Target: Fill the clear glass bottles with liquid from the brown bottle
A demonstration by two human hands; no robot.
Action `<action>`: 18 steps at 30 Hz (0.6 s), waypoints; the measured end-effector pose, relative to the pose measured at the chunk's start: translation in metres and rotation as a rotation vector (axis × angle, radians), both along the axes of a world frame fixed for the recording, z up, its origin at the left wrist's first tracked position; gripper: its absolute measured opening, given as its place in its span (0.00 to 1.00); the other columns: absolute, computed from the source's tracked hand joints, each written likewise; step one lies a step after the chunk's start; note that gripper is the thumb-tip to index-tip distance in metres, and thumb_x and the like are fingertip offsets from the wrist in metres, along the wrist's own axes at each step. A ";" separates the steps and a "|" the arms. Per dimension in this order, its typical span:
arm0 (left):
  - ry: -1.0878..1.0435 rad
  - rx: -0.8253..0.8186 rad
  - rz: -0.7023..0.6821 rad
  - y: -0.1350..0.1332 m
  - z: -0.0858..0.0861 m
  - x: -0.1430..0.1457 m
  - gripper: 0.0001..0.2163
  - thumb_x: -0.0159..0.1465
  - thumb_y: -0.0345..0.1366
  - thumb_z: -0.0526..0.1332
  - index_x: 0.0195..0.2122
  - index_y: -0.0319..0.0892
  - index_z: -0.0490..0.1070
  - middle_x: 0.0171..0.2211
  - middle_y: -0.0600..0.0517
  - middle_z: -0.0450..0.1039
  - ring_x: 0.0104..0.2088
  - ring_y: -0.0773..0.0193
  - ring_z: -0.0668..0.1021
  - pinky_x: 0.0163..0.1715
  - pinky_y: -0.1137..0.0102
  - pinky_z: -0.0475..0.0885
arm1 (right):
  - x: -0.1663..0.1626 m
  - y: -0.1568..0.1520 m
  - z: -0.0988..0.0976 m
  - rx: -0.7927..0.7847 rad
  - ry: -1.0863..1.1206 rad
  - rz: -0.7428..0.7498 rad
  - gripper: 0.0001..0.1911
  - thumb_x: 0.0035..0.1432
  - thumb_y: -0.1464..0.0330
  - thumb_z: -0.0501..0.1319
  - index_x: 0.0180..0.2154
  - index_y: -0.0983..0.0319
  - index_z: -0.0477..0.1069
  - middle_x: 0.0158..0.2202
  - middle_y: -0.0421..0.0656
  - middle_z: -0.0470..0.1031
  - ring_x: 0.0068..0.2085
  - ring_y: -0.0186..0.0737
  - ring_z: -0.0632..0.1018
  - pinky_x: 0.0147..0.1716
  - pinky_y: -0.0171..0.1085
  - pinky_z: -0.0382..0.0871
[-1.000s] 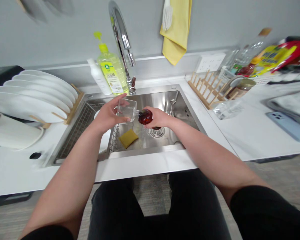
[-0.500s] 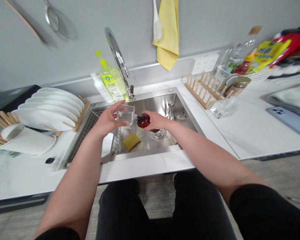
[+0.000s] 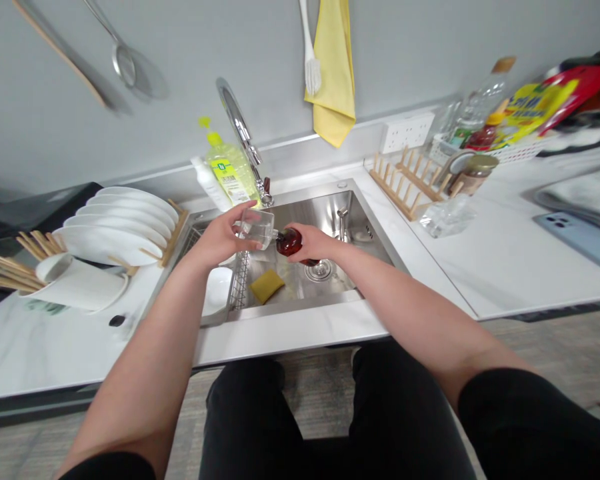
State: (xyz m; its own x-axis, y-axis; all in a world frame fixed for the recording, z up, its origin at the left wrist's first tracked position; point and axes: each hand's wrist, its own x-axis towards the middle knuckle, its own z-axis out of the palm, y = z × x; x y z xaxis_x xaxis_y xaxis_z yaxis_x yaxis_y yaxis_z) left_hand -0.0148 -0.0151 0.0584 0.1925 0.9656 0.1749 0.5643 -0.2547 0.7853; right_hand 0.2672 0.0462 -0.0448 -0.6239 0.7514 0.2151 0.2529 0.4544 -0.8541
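Note:
Over the sink [image 3: 375, 243], my left hand [image 3: 223, 239] is closed around a clear, box-shaped container [image 3: 258, 229], thumb along its lower edge and fingers over the top. My right hand [image 3: 314, 244] grips a dark reddish-brown bottle [image 3: 289, 241], tipped on its side with its dark neck pointing left. The bottle's narrow end meets the container's right side; whether they touch or liquid passes between them I cannot tell. Below them in the basin lies a yellow sponge [image 3: 267, 286]. A white bowl [image 3: 217, 291] sits left of it, partly hidden by my left arm.
A faucet [image 3: 240, 127] rises behind the sink beside a dish soap bottle [image 3: 230, 175]. White plates [image 3: 113, 237] stand in a rack at left, near a white chopstick holder [image 3: 87, 287]. At right are a wooden rack [image 3: 403, 187], a jar [image 3: 475, 175] and a phone [image 3: 577, 237].
The camera view has turned slightly, so the plates and faucet appear farther right and lower. Both hands keep their hold, with the container and bottle nearly in the same place.

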 end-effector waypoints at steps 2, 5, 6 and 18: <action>0.013 -0.004 -0.004 0.001 0.002 -0.001 0.54 0.48 0.43 0.88 0.77 0.48 0.73 0.61 0.40 0.83 0.57 0.47 0.83 0.61 0.52 0.78 | 0.000 0.000 0.000 0.002 0.005 -0.008 0.35 0.44 0.64 0.82 0.55 0.55 0.78 0.51 0.43 0.87 0.52 0.57 0.87 0.56 0.53 0.81; 0.048 -0.003 -0.018 0.003 0.005 -0.002 0.54 0.49 0.44 0.87 0.78 0.48 0.73 0.62 0.40 0.83 0.57 0.47 0.83 0.61 0.53 0.77 | 0.000 -0.001 0.001 -0.008 0.011 -0.016 0.36 0.44 0.64 0.83 0.55 0.54 0.78 0.51 0.43 0.88 0.52 0.57 0.87 0.57 0.54 0.81; 0.064 -0.001 -0.020 0.003 0.007 -0.002 0.53 0.49 0.45 0.87 0.78 0.48 0.72 0.63 0.40 0.83 0.57 0.47 0.83 0.62 0.53 0.77 | -0.001 -0.001 0.001 -0.011 0.016 -0.015 0.36 0.44 0.65 0.83 0.55 0.54 0.78 0.51 0.42 0.88 0.52 0.57 0.87 0.57 0.54 0.81; 0.163 0.013 -0.016 0.001 0.035 0.013 0.54 0.49 0.47 0.86 0.78 0.44 0.72 0.62 0.39 0.84 0.59 0.43 0.83 0.60 0.53 0.78 | -0.002 0.003 0.000 0.005 0.106 -0.015 0.37 0.43 0.64 0.84 0.55 0.54 0.78 0.52 0.43 0.87 0.55 0.58 0.86 0.61 0.56 0.80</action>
